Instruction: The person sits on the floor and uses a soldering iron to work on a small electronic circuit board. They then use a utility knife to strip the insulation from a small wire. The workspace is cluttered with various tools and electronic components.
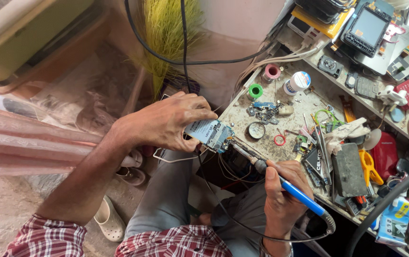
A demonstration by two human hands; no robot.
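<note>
The left hand (pixel 168 121) grips a small phone circuit board (pixel 209 133) by one end, fingers curled over the top and thumb beneath, so that the other end juts out free toward the bench (pixel 242 107) and its components are exposed to the tool. The board hangs in the air just off the bench's near corner, above the person's lap, rather than lying on the cluttered surface; held so, it can be tilted to meet the tip. The right hand (pixel 280 192) is closed around the blue handle of a soldering iron (pixel 280 183), held much like a pen with the thumb along the shaft, which would give fine control of the point. The metal tip reaches up and left to the lower right edge of the board and appears to touch it. The iron's cord (pixel 242 223) loops down from the handle's end across the lap. The board itself looks pale blue-grey, with a white label on the part nearest the fingers and silver shielding and tiny parts on the exposed end. On the bench lie a green tape roll (pixel 255 90), a pink tape roll (pixel 271 72), a round tin (pixel 256 130), yellow-handled cutters (pixel 370 166) and scattered phone parts.
</note>
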